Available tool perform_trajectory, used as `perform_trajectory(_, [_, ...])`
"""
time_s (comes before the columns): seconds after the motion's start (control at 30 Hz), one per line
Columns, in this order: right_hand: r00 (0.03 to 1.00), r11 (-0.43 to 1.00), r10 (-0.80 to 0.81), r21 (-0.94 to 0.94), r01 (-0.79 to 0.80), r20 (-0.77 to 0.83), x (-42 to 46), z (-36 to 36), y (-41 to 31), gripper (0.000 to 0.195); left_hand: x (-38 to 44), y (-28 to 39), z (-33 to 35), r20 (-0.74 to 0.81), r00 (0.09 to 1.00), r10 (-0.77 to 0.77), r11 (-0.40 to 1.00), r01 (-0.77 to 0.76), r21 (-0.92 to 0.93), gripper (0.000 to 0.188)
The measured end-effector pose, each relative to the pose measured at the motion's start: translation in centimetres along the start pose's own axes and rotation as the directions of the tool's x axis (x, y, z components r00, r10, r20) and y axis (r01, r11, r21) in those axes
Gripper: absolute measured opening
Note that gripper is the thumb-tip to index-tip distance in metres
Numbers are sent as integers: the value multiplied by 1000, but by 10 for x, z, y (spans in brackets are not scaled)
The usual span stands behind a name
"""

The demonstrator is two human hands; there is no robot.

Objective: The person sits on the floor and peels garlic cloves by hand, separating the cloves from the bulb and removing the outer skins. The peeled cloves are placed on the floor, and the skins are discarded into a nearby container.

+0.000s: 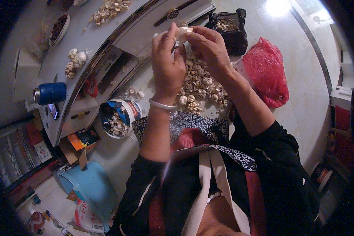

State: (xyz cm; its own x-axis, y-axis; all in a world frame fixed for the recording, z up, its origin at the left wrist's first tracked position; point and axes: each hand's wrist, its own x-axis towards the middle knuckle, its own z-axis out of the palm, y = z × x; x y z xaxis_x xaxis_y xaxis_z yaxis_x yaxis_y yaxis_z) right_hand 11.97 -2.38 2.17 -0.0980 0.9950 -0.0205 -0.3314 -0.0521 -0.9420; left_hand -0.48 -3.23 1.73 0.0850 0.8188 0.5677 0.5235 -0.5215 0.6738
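My left hand and my right hand meet at the top centre, with a white garlic piece between their fingers. Its papery skin shows, but whether it is a bulb or a clove I cannot tell. Below them, a large heap of garlic bulbs lies on the floor. One whole bulb and a cluster of bare cloves are at its near edge. On the counter at the left sit several garlic bulbs, and farther up lies a pile of separated cloves.
Right of the heap are a red mesh sack and a black plastic bag holding garlic. Left of it, a white bucket contains skins. The counter edge curves past my left arm; a blue jar and phone rest on it.
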Motion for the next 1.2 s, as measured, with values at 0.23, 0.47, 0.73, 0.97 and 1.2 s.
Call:
perform_trajectory(0.23, [999, 999, -34, 10, 34, 22, 0, 0, 0, 19, 1, 0, 1, 104, 934, -343, 874, 358, -329, 28])
perform_trajectory(0.47, [991, 989, -101, -104, 110, 84, -4, 8, -2, 22, 3, 2, -5, 78, 876, -476, 735, 445, -511, 26])
perform_trajectory(0.73, [996, 984, -85, -153, 88, 28, 1, 1, 2, 22, 0, -10, 0, 101, 953, -287, 880, 304, -364, 26])
perform_trajectory(0.97, [997, 977, -76, -197, 77, 14, 2, -4, 4, 19, 3, -1, -4, 156, 929, -335, 858, 369, -356, 26])
perform_trajectory(1.2, [997, 987, -70, -146, 74, 30, 2, -4, 1, 20, 2, -2, -2, 146, 883, -445, 721, 450, -526, 22])
